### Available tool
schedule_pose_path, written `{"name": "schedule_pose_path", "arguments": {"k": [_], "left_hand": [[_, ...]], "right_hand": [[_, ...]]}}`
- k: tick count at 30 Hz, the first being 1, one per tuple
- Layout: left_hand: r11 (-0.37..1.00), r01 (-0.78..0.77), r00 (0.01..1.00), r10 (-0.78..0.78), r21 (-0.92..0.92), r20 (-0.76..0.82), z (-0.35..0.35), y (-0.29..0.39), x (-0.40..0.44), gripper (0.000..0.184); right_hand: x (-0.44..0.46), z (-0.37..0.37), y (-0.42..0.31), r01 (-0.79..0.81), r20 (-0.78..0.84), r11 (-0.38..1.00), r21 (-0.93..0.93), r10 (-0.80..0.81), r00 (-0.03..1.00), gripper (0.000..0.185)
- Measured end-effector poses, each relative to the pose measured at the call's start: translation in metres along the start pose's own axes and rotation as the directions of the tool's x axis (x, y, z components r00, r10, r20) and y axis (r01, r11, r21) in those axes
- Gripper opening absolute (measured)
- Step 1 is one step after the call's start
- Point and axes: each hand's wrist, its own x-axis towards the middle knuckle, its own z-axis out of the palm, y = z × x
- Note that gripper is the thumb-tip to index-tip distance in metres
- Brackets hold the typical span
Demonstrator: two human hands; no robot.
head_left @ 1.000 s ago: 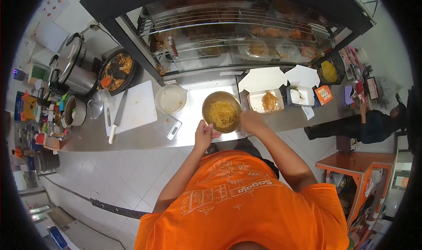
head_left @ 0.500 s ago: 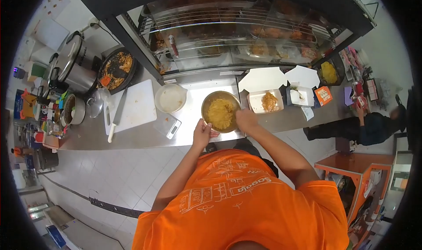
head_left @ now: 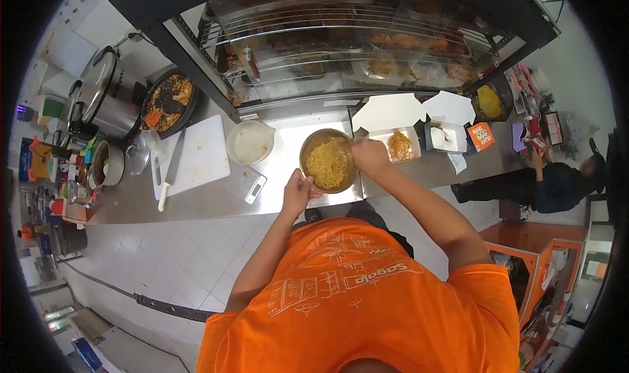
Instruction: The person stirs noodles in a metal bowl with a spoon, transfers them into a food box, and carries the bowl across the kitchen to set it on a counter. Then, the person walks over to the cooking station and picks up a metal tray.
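A round metal bowl [head_left: 350, 177] rests on the counter in front of me, with yellow noodle-like food [head_left: 327, 164] inside. My left hand [head_left: 299, 192] grips its lower left rim, thumb on the edge and fingers beneath. Over the right side of the bowl is my right hand [head_left: 370, 156], closed in a fist. What it holds is hidden by the fingers. Right of this hand stands an open white takeaway box [head_left: 377, 136] with orange-brown food in it. A white round tub [head_left: 250, 143] sits to the left of the bowl.
Farther left lie a knife [head_left: 171, 170] on a white cutting board [head_left: 208, 151] and a small scale [head_left: 255, 188]. A pan [head_left: 190, 107] of crumbly food and a large cooker [head_left: 118, 104] stand behind. A glass display case [head_left: 314, 45] bounds the back. Another person [head_left: 557, 188] stands right.
My right hand has risen toward the bowl's upper right rim. The yellow food has shifted and looks more loosely spread. My left hand keeps its hold on the bowl.
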Motion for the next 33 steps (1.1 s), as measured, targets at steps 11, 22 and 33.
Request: {"name": "schedule_pose_path", "arguments": {"k": [11,22,33], "left_hand": [[0.995,-0.044,0.999,0.044,-0.088,-0.004,0.009,-0.009,0.001,0.015],[0.997,-0.014,1.0,0.013,-0.075,-0.018,0.005,-0.003,-0.004,0.013],[0.994,-0.019,0.999,0.023,-0.111,0.029,-0.001,-0.002,-0.004,0.013]], "right_hand": [[-0.014,0.042,-0.009,-0.479,0.401,0.376,0.793,0.27,0.875,0.026],[-0.019,0.045,-0.014,-0.126,0.134,0.943,0.307,0.088,0.987,0.021],[-0.013,0.037,-0.02,-0.094,0.076,0.978,0.184,0.081,0.994,0.019]]}}
